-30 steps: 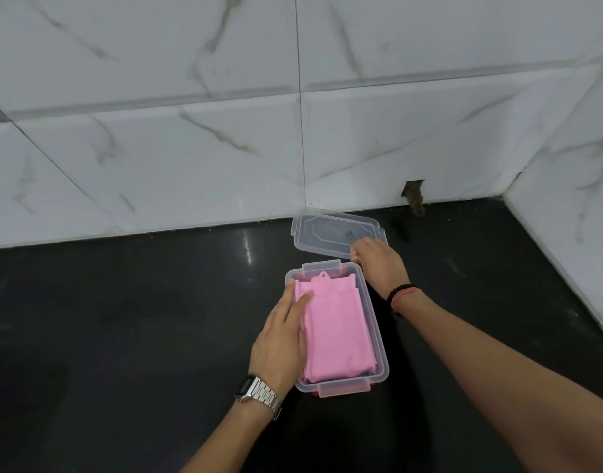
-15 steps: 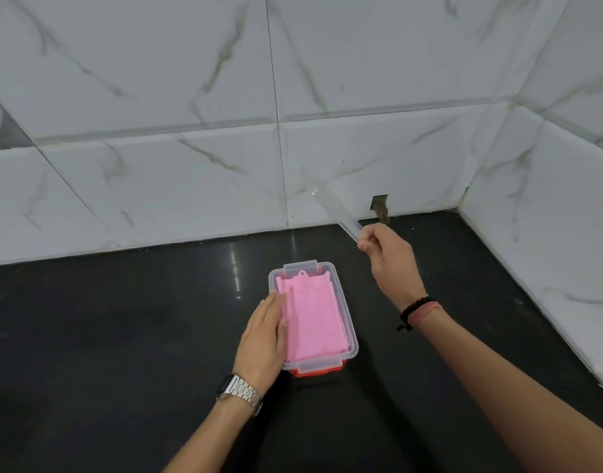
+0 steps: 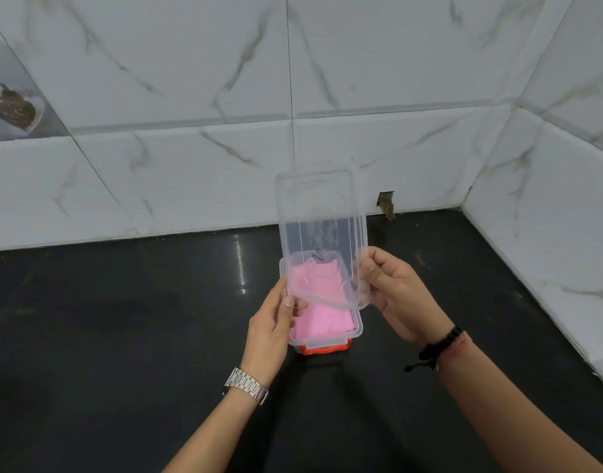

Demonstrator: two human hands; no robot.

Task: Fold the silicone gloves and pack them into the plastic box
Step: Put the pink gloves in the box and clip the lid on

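A clear plastic box (image 3: 357, 328) with an orange clasp stands on the black counter, centre of view. Folded pink silicone gloves (image 3: 327, 319) lie inside it. Above the box I hold its clear lid (image 3: 322, 213), tilted up with its far end toward the wall. My left hand (image 3: 271, 331) pinches the lid's near left corner. My right hand (image 3: 399, 295) grips the lid's near right edge, thumb on top. The lid's near end overlaps the box's far half, so the gloves show through it.
The black counter (image 3: 122, 336) runs left and right of the box. White marble-tiled walls (image 3: 191, 165) close it off at the back and on the right. A small hole (image 3: 386, 203) sits in the back wall at counter level.
My right hand lifted the lid from behind the box and brought it over the box. My left hand left the gloves and took the lid's left corner.
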